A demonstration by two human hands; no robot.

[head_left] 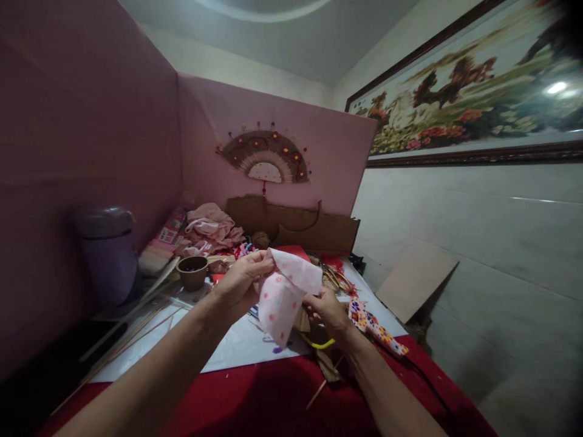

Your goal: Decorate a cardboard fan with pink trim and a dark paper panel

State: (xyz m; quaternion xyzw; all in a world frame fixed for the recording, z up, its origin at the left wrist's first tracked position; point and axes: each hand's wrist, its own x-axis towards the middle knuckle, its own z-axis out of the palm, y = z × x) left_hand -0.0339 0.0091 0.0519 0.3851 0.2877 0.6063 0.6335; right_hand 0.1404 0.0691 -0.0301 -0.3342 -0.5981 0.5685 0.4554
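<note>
A piece of white cloth with pink dots (pixel 274 306) hangs between my two hands above the table, its top part folded over. My left hand (pixel 246 276) pinches its upper left corner. At the cloth's right edge, the curled fingers of my right hand (pixel 325 308) grip it; the fingertips are partly hidden. Just under and beside my right hand lie a yellow fuzzy stem (pixel 321 344) and a piece of brown cardboard (pixel 328 366). Beyond that hand are scissors with gold handles (pixel 337 278).
A flower-patterned glue gun (pixel 378 329) with a black cord lies at right. On the left stand a brown cup (pixel 192 273), thin sticks (pixel 132 334), pink cloth (pixel 212 224) and a lidded bin (pixel 107 261). A decorated fan (pixel 266 155) hangs on the pink panel behind brown cardboard (pixel 337 233).
</note>
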